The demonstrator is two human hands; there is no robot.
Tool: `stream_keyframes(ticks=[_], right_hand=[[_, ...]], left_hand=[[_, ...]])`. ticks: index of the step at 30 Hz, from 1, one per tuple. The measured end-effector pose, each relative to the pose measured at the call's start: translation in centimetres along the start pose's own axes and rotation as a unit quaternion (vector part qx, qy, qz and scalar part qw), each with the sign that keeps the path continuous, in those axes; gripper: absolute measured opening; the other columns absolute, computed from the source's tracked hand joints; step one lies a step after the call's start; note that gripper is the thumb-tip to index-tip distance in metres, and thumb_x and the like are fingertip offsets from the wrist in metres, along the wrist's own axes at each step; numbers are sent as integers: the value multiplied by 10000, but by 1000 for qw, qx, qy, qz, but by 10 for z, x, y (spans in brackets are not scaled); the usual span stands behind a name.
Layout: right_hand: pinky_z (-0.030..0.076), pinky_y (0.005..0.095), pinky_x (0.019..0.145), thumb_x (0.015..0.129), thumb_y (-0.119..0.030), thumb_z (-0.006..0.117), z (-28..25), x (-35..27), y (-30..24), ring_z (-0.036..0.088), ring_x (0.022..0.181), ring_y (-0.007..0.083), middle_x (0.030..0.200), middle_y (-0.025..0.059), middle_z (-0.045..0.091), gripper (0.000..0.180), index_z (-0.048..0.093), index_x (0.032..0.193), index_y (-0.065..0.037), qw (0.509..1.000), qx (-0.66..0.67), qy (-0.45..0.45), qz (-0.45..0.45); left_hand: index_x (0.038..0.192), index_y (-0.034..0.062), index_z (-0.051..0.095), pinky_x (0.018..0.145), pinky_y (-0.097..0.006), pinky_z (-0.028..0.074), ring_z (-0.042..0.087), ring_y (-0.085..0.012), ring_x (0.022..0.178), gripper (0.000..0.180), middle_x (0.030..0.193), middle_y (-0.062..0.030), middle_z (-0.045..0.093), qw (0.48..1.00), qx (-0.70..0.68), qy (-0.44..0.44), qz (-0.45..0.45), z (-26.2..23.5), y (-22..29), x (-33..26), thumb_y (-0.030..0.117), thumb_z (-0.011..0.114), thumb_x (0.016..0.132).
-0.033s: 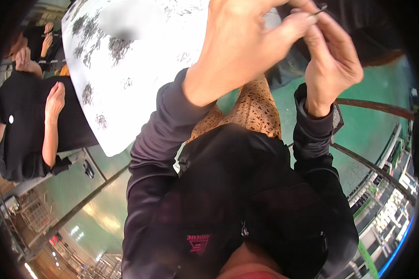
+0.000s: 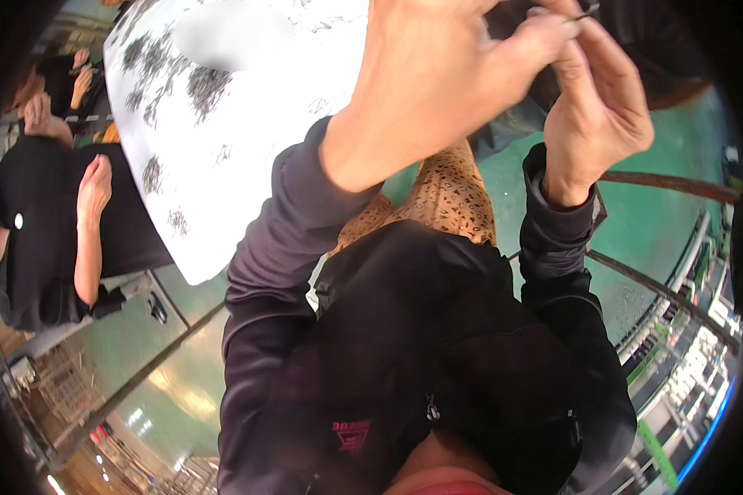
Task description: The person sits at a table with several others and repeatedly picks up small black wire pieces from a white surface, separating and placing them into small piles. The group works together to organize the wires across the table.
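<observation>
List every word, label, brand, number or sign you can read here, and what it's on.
Pink lettered logo on the person's black jacket: upside down here; brand wording not quoted.
Round white mark on a co-worker's black top: too small to show any text.
Equipment at lower right: too small and blurred to read.

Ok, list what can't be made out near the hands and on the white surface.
All in the head view:
- Small dark piece: tiny, blurred, partly covered by fingers; its kind is unclear.
- Left hand: partly cut off by the top edge.
- Dark bits on the white surface: too small to tell apart.
- White surface's far end: cut off by the top edge.
</observation>
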State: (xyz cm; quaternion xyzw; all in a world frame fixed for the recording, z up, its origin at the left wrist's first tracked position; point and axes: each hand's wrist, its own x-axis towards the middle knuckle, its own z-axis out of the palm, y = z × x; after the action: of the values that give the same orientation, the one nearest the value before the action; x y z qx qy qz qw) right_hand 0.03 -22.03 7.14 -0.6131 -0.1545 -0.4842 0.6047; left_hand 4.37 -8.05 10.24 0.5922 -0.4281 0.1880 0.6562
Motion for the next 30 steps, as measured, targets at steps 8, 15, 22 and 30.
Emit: stream_keyframes(ticks=[8,15,22,30], right_hand=[[548,245,702,819,30,699,-33,75,-94,679,782,148,896,112,707,221,666,1036,59,989,-69,76,-107],[567,260,698,842,9,678,-97,90,-163,698,776,182,842,157,704,150,653,975,72,985,-94,96,-106],[509,255,671,829,-19,693,-140,80,-228,684,761,174,852,142,715,134,680,947,43,937,-268,178,-137],[475,213,632,849,-26,672,-182,70,-327,615,692,110,861,129,714,127,690,958,37,841,-411,269,-227]], left_hand=[[1195,-25,596,871,-272,496,652,-183,938,278,1041,-139,677,997,32,65,2,30,45,35,56,575,930],[1043,-10,670,882,-272,446,592,-127,917,183,958,-62,670,909,-20,-258,-328,31,-90,-52,115,608,924],[1146,58,639,714,-295,479,595,-144,921,273,1036,-46,655,756,-2,-505,-418,14,-220,-126,165,610,896],[1205,20,587,1125,-354,208,286,-312,1391,335,1470,-243,337,753,-126,-456,-458,-12,-251,-134,53,601,872]])
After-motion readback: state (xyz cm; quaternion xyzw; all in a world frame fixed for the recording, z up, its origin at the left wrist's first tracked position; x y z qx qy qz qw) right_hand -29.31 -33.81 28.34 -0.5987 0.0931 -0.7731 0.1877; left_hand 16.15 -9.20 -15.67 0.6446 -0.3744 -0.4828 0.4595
